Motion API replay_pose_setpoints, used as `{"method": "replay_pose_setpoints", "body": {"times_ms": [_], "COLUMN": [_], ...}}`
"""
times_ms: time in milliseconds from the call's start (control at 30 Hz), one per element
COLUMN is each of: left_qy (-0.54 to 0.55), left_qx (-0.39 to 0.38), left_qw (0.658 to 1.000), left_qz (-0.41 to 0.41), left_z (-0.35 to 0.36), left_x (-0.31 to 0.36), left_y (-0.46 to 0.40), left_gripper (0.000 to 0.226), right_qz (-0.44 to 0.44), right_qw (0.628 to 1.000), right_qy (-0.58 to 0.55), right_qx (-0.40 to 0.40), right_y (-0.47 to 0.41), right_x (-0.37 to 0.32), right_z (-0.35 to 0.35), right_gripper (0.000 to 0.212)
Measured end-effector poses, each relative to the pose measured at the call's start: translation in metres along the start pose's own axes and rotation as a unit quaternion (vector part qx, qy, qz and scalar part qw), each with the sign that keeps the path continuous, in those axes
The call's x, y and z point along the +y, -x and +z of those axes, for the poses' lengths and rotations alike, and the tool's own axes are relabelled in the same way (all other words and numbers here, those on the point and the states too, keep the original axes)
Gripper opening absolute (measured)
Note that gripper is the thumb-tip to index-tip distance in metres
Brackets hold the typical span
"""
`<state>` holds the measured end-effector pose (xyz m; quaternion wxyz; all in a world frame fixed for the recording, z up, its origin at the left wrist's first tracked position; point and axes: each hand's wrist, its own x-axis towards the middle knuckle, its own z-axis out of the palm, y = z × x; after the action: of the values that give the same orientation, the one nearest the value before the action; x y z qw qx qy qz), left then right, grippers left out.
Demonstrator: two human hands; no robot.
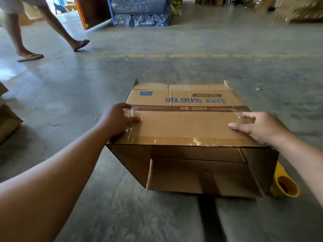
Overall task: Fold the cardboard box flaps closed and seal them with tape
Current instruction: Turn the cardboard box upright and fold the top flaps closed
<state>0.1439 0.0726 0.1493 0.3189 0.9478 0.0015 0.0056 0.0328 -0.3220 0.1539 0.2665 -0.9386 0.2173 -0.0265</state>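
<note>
A brown cardboard box point(185, 123) with blue "99.99% RATE" print lies on the concrete floor in front of me. Clear tape point(176, 142) shines along its near top edge and at both side corners. The side facing me is open, with one flap point(201, 175) hanging outward and down. My left hand point(118, 120) rests on the box's left top corner, fingers curled over the taped edge. Spread flat, my right hand point(258, 127) presses the right top corner. A yellow tape roll point(284, 186) lies on the floor at the box's near right corner.
A person in flip-flops point(31, 57) walks across the floor at the far left. More cardboard point(7, 119) sits at the left edge. Blue wrapped bundles point(141, 13) and stacked boxes stand at the back. A dashed yellow line point(178, 55) crosses the floor.
</note>
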Motion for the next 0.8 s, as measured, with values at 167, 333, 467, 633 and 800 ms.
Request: {"method": "replay_pose_setpoints", "body": {"times_ms": [167, 333, 467, 633, 800], "left_qy": [-0.024, -0.032, -0.067, -0.08, -0.097], "left_qx": [-0.004, 0.001, 0.002, -0.04, -0.053], "left_qw": [0.999, 0.998, 0.995, 0.993, 0.989], "left_qz": [0.026, 0.054, 0.073, 0.08, 0.096], "left_z": [0.026, 0.034, 0.038, 0.041, 0.038], "left_x": [-0.01, -0.011, -0.014, -0.001, 0.0], "left_y": [0.006, 0.009, 0.016, 0.027, 0.044], "left_gripper": [0.063, 0.055, 0.052, 0.059, 0.07], "right_qz": [-0.016, -0.034, -0.038, -0.03, -0.045], "right_qw": [0.999, 0.999, 0.999, 0.999, 0.998], "right_qy": [0.032, 0.027, 0.029, 0.041, 0.028], "right_qx": [0.0, 0.012, 0.01, 0.012, 0.016], "right_y": [0.003, 0.006, 0.014, 0.019, 0.022], "right_x": [0.025, 0.044, 0.054, 0.063, 0.075], "right_z": [0.007, 0.007, 0.009, 0.013, 0.011], "right_gripper": [0.086, 0.086, 0.077, 0.077, 0.079]}}
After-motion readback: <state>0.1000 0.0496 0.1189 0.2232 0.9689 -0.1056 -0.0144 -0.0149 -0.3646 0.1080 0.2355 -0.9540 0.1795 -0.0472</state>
